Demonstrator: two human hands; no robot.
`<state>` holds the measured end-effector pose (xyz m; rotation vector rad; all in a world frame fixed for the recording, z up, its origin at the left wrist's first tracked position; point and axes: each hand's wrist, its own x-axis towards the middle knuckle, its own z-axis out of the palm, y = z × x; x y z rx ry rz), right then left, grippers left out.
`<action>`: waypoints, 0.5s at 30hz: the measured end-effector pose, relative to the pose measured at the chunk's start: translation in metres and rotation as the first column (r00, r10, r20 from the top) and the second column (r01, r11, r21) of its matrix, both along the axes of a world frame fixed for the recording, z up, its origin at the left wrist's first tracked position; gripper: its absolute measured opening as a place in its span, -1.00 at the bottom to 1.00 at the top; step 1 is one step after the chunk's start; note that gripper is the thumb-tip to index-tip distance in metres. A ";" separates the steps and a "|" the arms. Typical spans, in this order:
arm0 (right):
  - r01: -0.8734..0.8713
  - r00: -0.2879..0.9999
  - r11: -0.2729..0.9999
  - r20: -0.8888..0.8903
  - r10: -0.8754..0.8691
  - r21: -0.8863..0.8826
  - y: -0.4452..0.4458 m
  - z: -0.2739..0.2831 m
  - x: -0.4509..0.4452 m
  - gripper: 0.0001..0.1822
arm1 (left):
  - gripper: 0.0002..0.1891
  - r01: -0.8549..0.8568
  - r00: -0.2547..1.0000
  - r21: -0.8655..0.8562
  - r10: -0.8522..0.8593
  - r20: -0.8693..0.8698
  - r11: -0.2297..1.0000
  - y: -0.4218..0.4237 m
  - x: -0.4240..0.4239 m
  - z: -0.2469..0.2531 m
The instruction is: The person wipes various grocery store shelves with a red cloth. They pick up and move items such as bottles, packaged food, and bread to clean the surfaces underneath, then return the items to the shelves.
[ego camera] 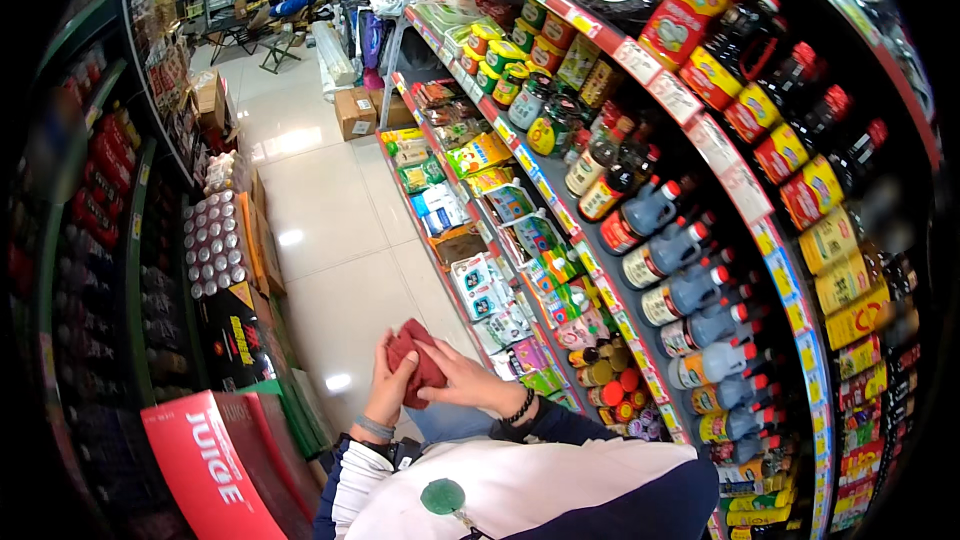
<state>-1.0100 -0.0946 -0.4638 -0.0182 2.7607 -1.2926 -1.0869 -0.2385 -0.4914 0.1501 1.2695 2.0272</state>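
Note:
A folded dark red cloth (417,361) is held up in front of my body, above the tiled aisle floor. My left hand (390,381) grips its left side, with the thumb laid over the front. From the right, my right hand (459,376) presses on the same cloth, its fingers across the upper part and its thumb near the lower edge. Parts of the cloth are hidden under the fingers. Several bottles with red caps (684,297) line the shelf to my right, apart from both hands.
A tall shelf unit (555,180) with jars, bottles and packets runs along my right. At left stand a red carton (217,465), a pack of cans (216,244) and dark drink shelves (105,240). Cardboard boxes (355,112) and a folding stool (279,51) are farther down the tiled aisle (330,202).

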 end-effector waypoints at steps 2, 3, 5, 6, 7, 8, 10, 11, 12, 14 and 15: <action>-0.002 0.994 0.999 -0.109 0.006 0.035 0.015 0.012 -0.055 -0.14 | -0.31 -0.100 0.993 0.019 0.101 -0.058 0.995 0.012 -0.051 0.011; -0.001 0.986 0.999 -0.164 0.006 0.033 0.025 0.018 -0.084 -0.17 | -0.32 -0.092 0.992 0.033 0.094 -0.081 0.995 0.022 -0.080 0.017; 0.043 0.977 0.999 -0.208 -0.044 -0.009 0.043 0.016 -0.136 -0.25 | -0.31 -0.034 0.991 0.034 0.038 -0.126 0.999 0.044 -0.132 0.019; 0.062 0.973 0.997 -0.222 -0.069 -0.039 0.053 0.016 -0.161 -0.29 | -0.31 -0.018 0.989 0.024 0.021 -0.143 1.000 0.056 -0.157 0.019; 0.080 0.964 0.996 -0.252 -0.085 -0.031 0.068 0.019 -0.187 -0.33 | -0.32 0.002 0.987 0.013 0.000 -0.160 1.000 0.070 -0.184 0.017; 0.101 0.954 0.995 -0.281 -0.104 -0.024 0.087 0.024 -0.214 -0.36 | -0.32 0.025 0.984 0.002 -0.024 -0.175 1.000 0.084 -0.209 0.018; 0.152 0.916 0.986 -0.364 -0.169 -0.074 0.118 0.023 -0.262 -0.43 | -0.32 0.059 0.991 -0.022 -0.062 -0.118 0.998 0.106 -0.250 0.047; 0.168 0.874 0.979 -0.442 -0.202 -0.115 0.137 0.023 -0.284 -0.45 | -0.32 0.085 0.993 -0.027 -0.087 -0.086 0.996 0.120 -0.272 0.058; 0.208 0.855 0.963 -0.446 -0.265 -0.172 0.155 0.024 -0.304 -0.46 | -0.37 0.120 0.983 -0.099 -0.132 -0.129 0.988 0.132 -0.294 0.056; 0.322 0.861 0.875 -0.273 -0.429 -0.360 0.186 0.028 -0.334 -0.49 | -0.37 0.113 0.972 -0.169 -0.145 -0.187 0.979 0.153 -0.339 0.059; 0.409 0.862 0.782 -0.084 -0.501 -0.469 0.198 0.033 -0.345 -0.51 | -0.36 0.110 0.964 -0.204 -0.155 -0.217 0.973 0.164 -0.362 0.060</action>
